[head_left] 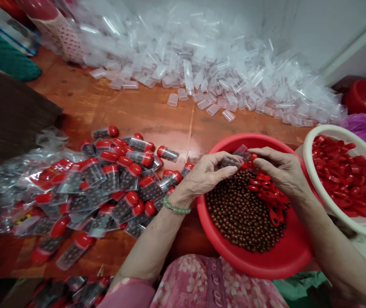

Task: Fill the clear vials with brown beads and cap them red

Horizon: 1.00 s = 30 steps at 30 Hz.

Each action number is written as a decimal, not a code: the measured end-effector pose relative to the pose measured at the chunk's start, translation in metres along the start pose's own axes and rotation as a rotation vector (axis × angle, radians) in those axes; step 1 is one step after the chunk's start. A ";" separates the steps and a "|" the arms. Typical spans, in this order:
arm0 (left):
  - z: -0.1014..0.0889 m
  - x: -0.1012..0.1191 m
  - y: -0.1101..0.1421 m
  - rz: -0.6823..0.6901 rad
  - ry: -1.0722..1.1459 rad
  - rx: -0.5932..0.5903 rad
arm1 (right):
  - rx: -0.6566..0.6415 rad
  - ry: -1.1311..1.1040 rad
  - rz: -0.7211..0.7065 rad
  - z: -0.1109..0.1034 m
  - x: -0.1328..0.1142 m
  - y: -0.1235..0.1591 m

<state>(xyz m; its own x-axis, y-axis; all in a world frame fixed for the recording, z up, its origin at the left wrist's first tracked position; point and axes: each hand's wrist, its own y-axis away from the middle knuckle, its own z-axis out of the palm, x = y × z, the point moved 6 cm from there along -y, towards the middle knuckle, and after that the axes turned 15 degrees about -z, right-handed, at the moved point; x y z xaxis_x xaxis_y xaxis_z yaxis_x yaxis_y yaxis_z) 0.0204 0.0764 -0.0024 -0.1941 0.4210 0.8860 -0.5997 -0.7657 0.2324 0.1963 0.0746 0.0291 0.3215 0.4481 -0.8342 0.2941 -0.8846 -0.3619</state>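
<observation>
1. Clear plastic tube (232, 160), holding brown beads, its long axis tilted slightly, mouth pointing up and right
2. Left hand (204, 175) has its grip closed around the tube's lower end
3. Right hand (282, 171) has its grip curled nearly shut at the tube's mouth, its hold unclear
4. Tube sits above a red basin (298, 252) of brown beads (240, 214) and red caps (269, 192)
</observation>
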 end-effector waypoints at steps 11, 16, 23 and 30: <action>-0.002 0.002 -0.001 0.008 0.073 -0.023 | -0.242 0.697 -0.536 0.028 -0.035 0.010; -0.001 0.000 -0.001 -0.002 0.132 -0.058 | -0.314 0.837 -0.609 0.032 -0.036 0.015; 0.000 -0.001 -0.002 -0.020 0.107 -0.072 | -0.309 0.874 -0.644 0.041 -0.029 0.013; 0.003 -0.007 -0.002 -0.087 0.159 -0.097 | 0.058 0.423 -0.287 -0.002 -0.023 -0.002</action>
<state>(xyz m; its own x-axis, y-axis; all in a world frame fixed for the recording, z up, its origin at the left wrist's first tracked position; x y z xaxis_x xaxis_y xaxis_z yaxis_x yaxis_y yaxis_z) 0.0249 0.0734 -0.0083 -0.2538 0.5611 0.7879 -0.6898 -0.6760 0.2592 0.1897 0.0667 0.0497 0.5745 0.6762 -0.4612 0.3773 -0.7188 -0.5839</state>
